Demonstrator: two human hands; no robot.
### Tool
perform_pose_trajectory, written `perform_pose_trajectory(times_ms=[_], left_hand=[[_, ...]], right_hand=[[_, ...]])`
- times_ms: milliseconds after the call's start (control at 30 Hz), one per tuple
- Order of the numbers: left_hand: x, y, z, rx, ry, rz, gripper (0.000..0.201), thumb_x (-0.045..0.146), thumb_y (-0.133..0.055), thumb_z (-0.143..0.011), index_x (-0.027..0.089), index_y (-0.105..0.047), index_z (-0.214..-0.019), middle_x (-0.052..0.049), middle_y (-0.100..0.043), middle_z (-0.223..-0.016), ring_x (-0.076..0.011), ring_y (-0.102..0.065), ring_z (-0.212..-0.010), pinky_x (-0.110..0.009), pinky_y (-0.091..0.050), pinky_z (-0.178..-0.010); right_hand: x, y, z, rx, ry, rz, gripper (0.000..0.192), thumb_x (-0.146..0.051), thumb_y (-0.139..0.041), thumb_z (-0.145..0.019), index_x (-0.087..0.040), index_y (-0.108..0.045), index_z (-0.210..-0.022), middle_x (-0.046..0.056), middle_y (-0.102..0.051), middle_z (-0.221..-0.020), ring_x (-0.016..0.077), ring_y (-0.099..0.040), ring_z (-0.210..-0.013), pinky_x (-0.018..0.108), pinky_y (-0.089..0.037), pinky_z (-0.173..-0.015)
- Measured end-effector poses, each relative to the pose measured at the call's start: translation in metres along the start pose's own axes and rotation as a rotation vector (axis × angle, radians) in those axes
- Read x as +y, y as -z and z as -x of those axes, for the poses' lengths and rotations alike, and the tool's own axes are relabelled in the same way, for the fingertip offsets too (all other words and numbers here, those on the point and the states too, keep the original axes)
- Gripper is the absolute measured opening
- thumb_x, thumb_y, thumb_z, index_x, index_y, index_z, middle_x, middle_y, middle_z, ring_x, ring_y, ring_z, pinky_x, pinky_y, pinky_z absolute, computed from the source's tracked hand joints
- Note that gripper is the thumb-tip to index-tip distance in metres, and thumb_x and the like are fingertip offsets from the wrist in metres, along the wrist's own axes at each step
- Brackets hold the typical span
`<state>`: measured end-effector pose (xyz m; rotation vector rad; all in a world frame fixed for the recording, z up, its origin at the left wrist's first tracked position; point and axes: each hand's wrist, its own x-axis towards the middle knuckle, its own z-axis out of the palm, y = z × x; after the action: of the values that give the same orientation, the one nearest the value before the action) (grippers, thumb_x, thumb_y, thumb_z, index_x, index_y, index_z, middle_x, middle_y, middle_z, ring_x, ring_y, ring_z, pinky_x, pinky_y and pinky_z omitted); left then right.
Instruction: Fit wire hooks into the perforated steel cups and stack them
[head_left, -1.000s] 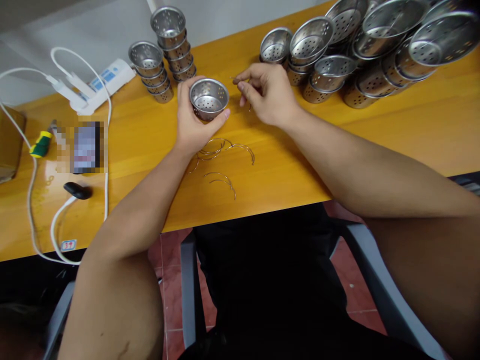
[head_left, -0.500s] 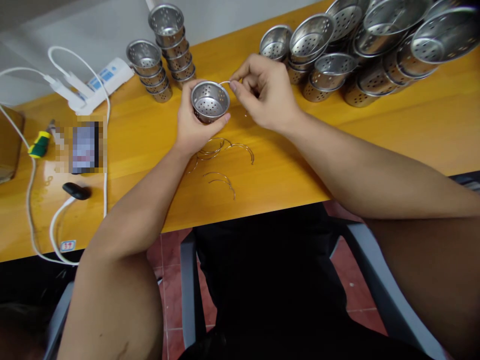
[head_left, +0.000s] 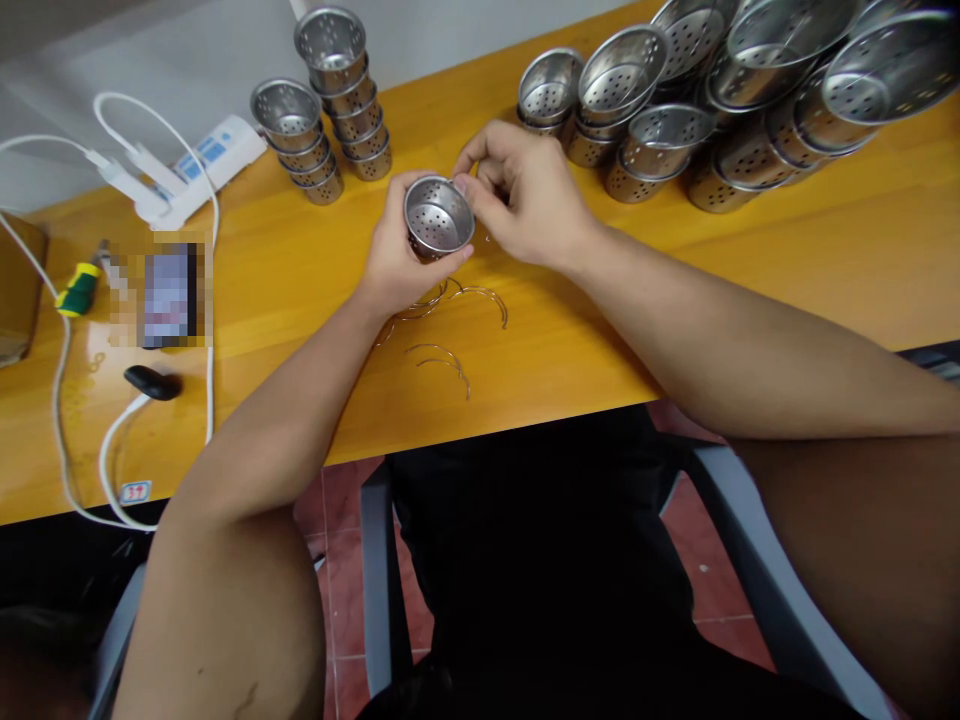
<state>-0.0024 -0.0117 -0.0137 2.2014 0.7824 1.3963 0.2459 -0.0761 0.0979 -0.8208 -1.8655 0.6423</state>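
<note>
Steel wire handles [head_left: 442,362], thin curved bails, lie loose on the near part of the orange wooden bench [head_left: 570,350], a few overlapping just under the left wrist. Just beyond them, left hand [head_left: 397,262] is closed around a small perforated steel cup [head_left: 439,215], thumb on the near rim, fingers behind, cup lifted off the bench and tilted so the mouth faces the camera. Right hand [head_left: 525,195] is pinched shut at the cup's right rim; what it pinches is too small to see clearly, probably the end of a wire handle, can't confirm. Judgement: step in hand looks like seating a bail end into a rim hole. To do it well: keep the left grip firm on the body, not the rim, so the hole stays visible; feed the wire tip square to the hole, then rotate the cup rather than bending the wire; spring the bail only enough to reach the opposite hole. Risk: wire slipping out or kinking. Farther back left, two short stacks of cups [head_left: 326,95]; far right, a big heap of loose cups [head_left: 712,90]. Far left: white power strip [head_left: 199,165] with cables, screwdriver [head_left: 79,285], small black object [head_left: 150,381].
</note>
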Motion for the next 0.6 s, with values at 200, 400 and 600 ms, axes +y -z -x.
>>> perform_pose_trajectory(times_ms=[200, 400, 600], left_hand=[[0.008, -0.003, -0.001, 0.020, 0.032, -0.034, 0.096, 0.075, -0.108, -0.088, 0.039, -0.053, -0.159, -0.012, -0.074, -0.152, -0.0427, -0.079, -0.141, -0.065, -0.066, -0.128], [0.013, -0.001, -0.002, 0.011, 0.057, -0.031, 0.099, 0.082, -0.107, -0.087, 0.040, -0.053, -0.159, -0.012, -0.075, -0.152, -0.0423, -0.079, -0.140, -0.063, -0.066, -0.125], [0.022, -0.001, -0.004, 0.027, 0.058, 0.002, 0.108, 0.083, -0.115, -0.074, 0.038, -0.055, -0.152, -0.010, -0.076, -0.142, -0.0428, -0.080, -0.133, -0.063, -0.066, -0.120]], right_hand=[[-0.008, -0.003, 0.001, 0.020, -0.060, -0.028, 0.030, -0.051, -0.095, -0.107, -0.039, -0.069, -0.097, -0.001, -0.057, -0.070, 0.0300, -0.051, -0.070, 0.043, -0.037, -0.062], [-0.006, -0.006, 0.002, 0.042, -0.100, -0.094, 0.035, -0.054, -0.099, -0.105, -0.039, -0.068, -0.100, -0.003, -0.053, -0.067, 0.0300, -0.049, -0.067, 0.042, -0.034, -0.059], [-0.013, -0.013, 0.005, 0.053, -0.165, -0.125, 0.038, -0.059, -0.100, -0.102, -0.040, -0.068, -0.106, -0.004, -0.048, -0.066, 0.0298, -0.047, -0.064, 0.041, -0.032, -0.056]])
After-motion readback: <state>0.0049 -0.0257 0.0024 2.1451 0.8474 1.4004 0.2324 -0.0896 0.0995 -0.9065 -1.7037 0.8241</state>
